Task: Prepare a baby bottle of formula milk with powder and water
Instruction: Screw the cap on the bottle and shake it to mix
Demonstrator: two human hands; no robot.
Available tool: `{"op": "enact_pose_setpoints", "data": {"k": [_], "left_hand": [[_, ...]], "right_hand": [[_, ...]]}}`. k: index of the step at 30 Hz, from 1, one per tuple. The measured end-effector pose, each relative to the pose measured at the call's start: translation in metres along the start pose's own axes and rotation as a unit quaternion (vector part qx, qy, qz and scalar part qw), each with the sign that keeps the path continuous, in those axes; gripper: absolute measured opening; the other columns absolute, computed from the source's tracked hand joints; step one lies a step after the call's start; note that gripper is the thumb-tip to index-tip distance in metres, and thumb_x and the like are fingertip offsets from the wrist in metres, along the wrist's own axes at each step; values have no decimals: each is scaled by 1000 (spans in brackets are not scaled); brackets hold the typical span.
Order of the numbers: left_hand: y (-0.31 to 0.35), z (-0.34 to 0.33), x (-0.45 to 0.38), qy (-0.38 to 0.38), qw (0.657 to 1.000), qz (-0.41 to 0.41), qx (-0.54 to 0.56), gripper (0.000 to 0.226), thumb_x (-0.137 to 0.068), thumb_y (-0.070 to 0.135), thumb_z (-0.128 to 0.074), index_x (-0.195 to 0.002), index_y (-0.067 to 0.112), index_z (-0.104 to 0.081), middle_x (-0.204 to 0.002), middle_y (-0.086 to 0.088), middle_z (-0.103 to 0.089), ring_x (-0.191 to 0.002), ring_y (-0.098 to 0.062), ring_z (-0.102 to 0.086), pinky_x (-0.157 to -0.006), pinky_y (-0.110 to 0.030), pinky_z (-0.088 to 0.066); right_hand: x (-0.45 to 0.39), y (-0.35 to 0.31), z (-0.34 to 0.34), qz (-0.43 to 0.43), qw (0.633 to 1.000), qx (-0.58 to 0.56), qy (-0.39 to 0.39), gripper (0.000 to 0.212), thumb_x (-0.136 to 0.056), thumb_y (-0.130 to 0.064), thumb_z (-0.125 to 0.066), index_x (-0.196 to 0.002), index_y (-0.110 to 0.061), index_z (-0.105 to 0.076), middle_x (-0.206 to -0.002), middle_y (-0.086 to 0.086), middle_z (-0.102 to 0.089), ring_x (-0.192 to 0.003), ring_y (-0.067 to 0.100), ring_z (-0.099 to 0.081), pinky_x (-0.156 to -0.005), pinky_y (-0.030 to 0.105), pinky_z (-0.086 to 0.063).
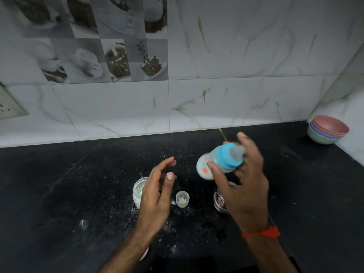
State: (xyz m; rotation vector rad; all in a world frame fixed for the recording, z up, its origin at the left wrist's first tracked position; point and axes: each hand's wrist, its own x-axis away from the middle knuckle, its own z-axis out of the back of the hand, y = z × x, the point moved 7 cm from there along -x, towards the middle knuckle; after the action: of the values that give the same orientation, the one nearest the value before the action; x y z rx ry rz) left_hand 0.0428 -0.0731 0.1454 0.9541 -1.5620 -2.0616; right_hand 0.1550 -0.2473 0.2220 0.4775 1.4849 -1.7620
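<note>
From my head view, my right hand [245, 180] grips the baby bottle [217, 161], tilted above the counter [59, 184] at right (teat on); my left hand [157, 191] hangs loose, holding nothing. I should shake firmly, teat away from me.

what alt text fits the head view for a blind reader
The right hand holds a tilted baby bottle with a blue collar above a black counter; the left hand hovers open over a powder jar and small cap.

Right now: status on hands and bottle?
Right hand grips baby bottle, tilted, blue cap on, milky inside. Left hand open, empty, over powder jar. Small cup between hands; nothing blocking.
</note>
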Motion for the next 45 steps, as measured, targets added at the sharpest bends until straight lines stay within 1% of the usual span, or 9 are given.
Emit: {"op": "enact_pose_setpoints", "data": {"k": [2,6,12,17,23,31,37,40,45], "left_hand": [[-1,0,0,3,1000,1,2,43,-103,33,-47,-145,26,-55,-138,13,-65,-111,-8,-71,-89,-13,-53],[2,-5,1,-11,1000,2,12,41,-104,35,-47,-144,30,-54,-139,15,-64,-116,-11,-69,-92,-15,-52],[0,-3,-5,0,1000,-6,3,42,-104,32,-48,-144,25,-55,-139,12,-65,-116,-11,-69,-91,-13,-51],[2,-6,-6,-6,1000,-13,8,41,-104,31,-48,-144,27,-55,-139,12,-64,-119,-14,-68,-94,-14,-52],[-6,-5,-10,-1,1000,-6,-2,40,-104,32,-48,-144,30,-55,-139,14,-64,-120,-14,-68,-97,-21,-55],[-21,-30,-8,-107,985,112,73,35,-105,48,-52,-135,34,-63,-130,5,-71,-115,-24,-72,-88,-56,-63],[-15,-36,-9,-131,974,132,126,35,-103,34,-45,-129,24,-67,-117,-2,-78,-107,-24,-76,-81,-35,-63],[-14,-39,-8,-160,968,131,143,37,-105,31,-44,-133,20,-65,-116,-7,-78,-100,-33,-77,-81,-47,-64],[-8,-30,-17,-77,980,103,151,36,-101,30,-55,-135,25,-63,-129,4,-72,-106,-26,-75,-82,-47,-65]], "right_hand": [[0,-7,3,61,997,4,41,82,-82,0,-82,-146,-24,-37,-145,-5,-51,-131,26,-59,-106,36,-54],[10,31,-28,-54,988,67,-130,74,-89,-28,-79,-148,-44,-39,-139,-39,-42,-128,-16,-46,-107,14,-44],[3,9,-1,8,999,-20,46,82,-83,-6,-83,-149,-21,-36,-145,5,-55,-131,25,-61,-101,37,-57],[13,44,-29,-76,985,77,-134,77,-89,-31,-78,-150,-48,-34,-136,-31,-48,-126,-13,-50,-107,33,-51],[2,17,0,-13,999,-5,42,81,-85,-8,-82,-150,-26,-37,-143,8,-58,-128,25,-63,-100,40,-58],[18,27,-33,-88,991,-47,-90,76,-90,-28,-77,-152,-40,-35,-150,-12,-50,-133,20,-59,-103,46,-56],[27,20,-51,-75,974,-35,-209,97,-88,-26,-82,-155,-56,-18,-156,-22,-40,-141,11,-50,-112,38,-49],[21,24,-47,-69,968,-33,-240,98,-87,-26,-83,-154,-56,-18,-154,-13,-47,-137,12,-54,-111,42,-50],[1,-7,-14,23,997,-34,-67,99,-76,-17,-90,-152,-39,-30,-154,-31,-36,-131,22,-59,-103,41,-56]]}}
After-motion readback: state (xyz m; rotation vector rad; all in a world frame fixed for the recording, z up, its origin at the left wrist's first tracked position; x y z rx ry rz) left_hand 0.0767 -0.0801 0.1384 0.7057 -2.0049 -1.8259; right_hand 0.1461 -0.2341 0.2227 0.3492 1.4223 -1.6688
